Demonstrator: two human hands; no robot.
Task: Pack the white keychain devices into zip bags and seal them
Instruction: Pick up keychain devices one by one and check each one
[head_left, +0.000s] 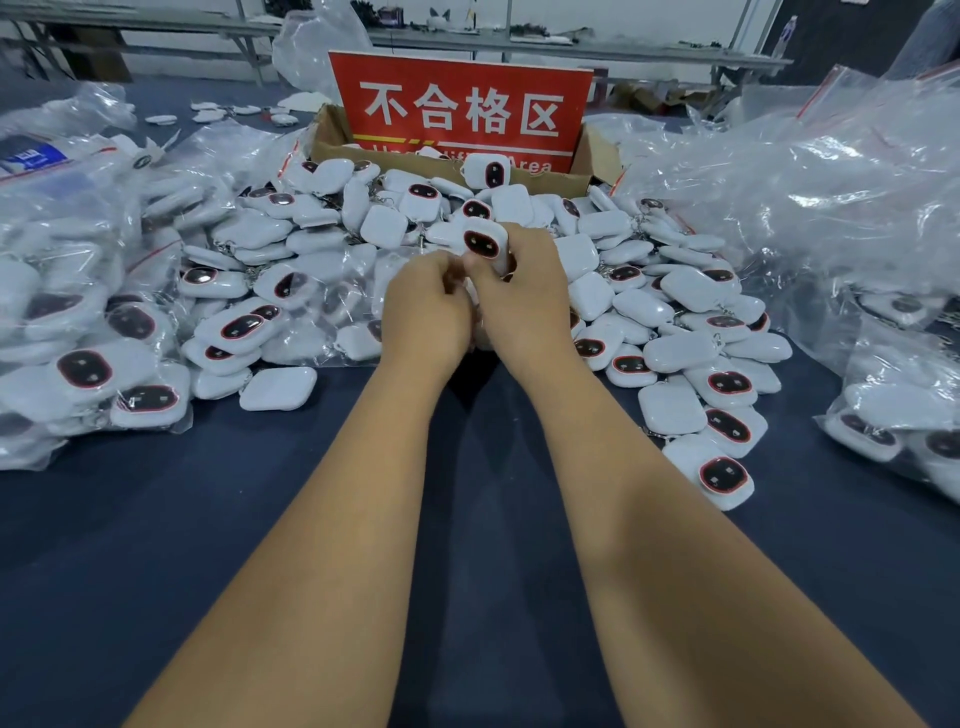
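Knuckles of left hand (426, 306) hide its grasp, unclear; right hand (519, 291) grips white device (485, 243).

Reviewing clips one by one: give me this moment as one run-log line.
right hand: grips white square keychain device with dark oval face | left hand: curled beside it, contents hidden | below: loose device pile | bag: none visible
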